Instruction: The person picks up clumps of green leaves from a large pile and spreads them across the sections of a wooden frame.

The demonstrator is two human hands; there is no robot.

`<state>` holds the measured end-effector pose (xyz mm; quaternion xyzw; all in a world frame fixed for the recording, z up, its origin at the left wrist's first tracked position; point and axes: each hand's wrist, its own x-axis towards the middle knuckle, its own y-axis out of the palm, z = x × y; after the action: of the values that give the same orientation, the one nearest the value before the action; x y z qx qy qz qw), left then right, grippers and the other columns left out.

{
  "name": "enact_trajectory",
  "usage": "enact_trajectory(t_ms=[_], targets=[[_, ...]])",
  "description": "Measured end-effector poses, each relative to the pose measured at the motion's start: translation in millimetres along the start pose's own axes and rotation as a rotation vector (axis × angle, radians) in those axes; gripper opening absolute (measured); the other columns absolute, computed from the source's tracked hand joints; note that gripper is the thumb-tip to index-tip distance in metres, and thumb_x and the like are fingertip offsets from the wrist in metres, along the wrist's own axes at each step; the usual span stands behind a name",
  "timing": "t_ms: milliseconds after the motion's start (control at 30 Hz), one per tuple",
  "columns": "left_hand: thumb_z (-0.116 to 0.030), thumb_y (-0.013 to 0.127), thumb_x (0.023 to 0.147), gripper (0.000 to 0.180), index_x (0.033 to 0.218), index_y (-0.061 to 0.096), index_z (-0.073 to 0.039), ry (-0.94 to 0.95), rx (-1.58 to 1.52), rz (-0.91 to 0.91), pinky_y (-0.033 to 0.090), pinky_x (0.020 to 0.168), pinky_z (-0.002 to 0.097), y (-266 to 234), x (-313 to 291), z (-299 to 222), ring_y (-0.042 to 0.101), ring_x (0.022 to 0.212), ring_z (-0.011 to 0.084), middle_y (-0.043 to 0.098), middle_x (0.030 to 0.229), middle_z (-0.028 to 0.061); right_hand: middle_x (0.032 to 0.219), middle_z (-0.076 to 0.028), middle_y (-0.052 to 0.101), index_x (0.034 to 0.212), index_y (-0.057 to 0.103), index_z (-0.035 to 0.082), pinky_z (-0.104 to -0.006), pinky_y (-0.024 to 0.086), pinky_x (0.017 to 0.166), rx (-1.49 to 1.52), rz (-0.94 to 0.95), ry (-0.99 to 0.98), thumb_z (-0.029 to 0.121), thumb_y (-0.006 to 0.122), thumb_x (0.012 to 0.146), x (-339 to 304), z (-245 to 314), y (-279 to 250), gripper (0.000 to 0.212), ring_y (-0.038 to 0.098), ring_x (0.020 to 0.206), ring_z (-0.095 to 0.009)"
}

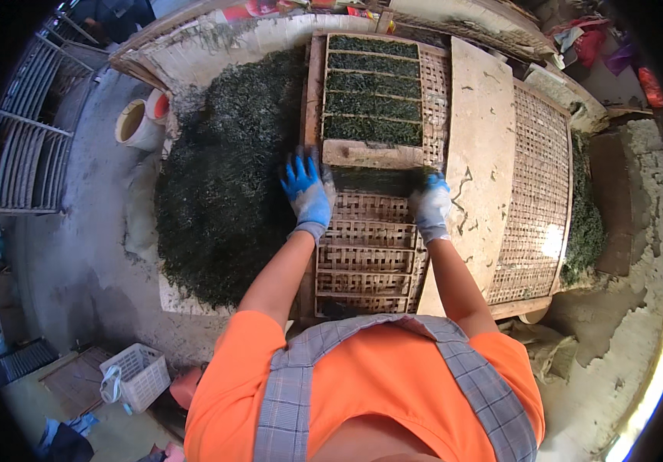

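My left hand (310,199), in a blue and pale grey work glove, lies with its fingers spread at the left end of a dark green strip of stringy, seaweed-like material (377,180). At the strip's right end is my right hand (431,206), gloved the same way; blur hides how its fingers are bent. Just beyond the strip, a wooden frame (374,154) holds several rows of the same dark green stuff (372,102). Nearer me, a slatted frame section over a woven lattice rack (366,250) shows bare weave.
A large dark green heap (223,177) lies to the left. On the right are a pale board (478,169), another woven rack (535,192) and more green material (584,223). A bucket (139,127) and a white plastic basket (137,377) stand on the left floor.
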<state>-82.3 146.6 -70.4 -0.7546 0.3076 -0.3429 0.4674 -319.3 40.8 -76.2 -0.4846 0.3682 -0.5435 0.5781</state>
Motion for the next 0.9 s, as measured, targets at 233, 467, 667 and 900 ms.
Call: enact_trajectory(t_ms=[233, 467, 667, 900], targets=[[-0.036, 0.048, 0.097, 0.055, 0.148, 0.038, -0.018, -0.04, 0.032, 0.075, 0.024, 0.114, 0.0572, -4, -1, 2, 0.03, 0.14, 0.0336, 0.031, 0.154, 0.0109, 0.09, -0.01, 0.072, 0.113, 0.066, 0.005, -0.0361, 0.056, 0.061, 1.562, 0.37, 0.674, 0.02, 0.057, 0.094, 44, -103, -18, 0.026, 0.068, 0.071, -0.024], [-0.04, 0.048, 0.096, 0.052, 0.14, 0.049, -0.013, 0.912, 0.012, 0.068, 0.023, 0.117, 0.0538, -7, -6, -7, 0.033, 0.141, 0.0315, 0.041, 0.149, 0.0122, 0.092, -0.013, 0.073, 0.117, 0.064, 0.0, -0.03, 0.052, 0.067, 0.687, -0.131, 0.044, 0.022, 0.07, 0.088, 30, -96, -64, 0.036, 0.067, 0.074, -0.018], [-0.017, 0.066, 0.084, 0.037, 0.119, 0.063, -0.008, 0.783, -0.354, 0.273, 0.034, 0.115, 0.0453, -35, 20, 10, 0.05, 0.124, 0.0324, 0.059, 0.126, 0.0113, 0.083, -0.014, 0.071, 0.09, 0.071, 0.019, -0.0461, 0.053, 0.067, 0.126, 0.246, -0.538, 0.025, 0.066, 0.076, 12, 35, -5, 0.016, 0.067, 0.076, -0.038], [-0.043, 0.06, 0.089, 0.041, 0.111, 0.066, -0.008, -0.113, -0.392, -0.168, 0.049, 0.086, 0.045, 28, 204, 124, 0.061, 0.102, 0.0377, 0.065, 0.11, 0.0216, 0.079, -0.012, 0.067, 0.092, 0.066, 0.02, -0.0465, 0.046, 0.067, -0.023, 0.102, -0.562, 0.046, 0.067, 0.076, 4, 30, 24, 0.03, 0.063, 0.072, -0.034]])
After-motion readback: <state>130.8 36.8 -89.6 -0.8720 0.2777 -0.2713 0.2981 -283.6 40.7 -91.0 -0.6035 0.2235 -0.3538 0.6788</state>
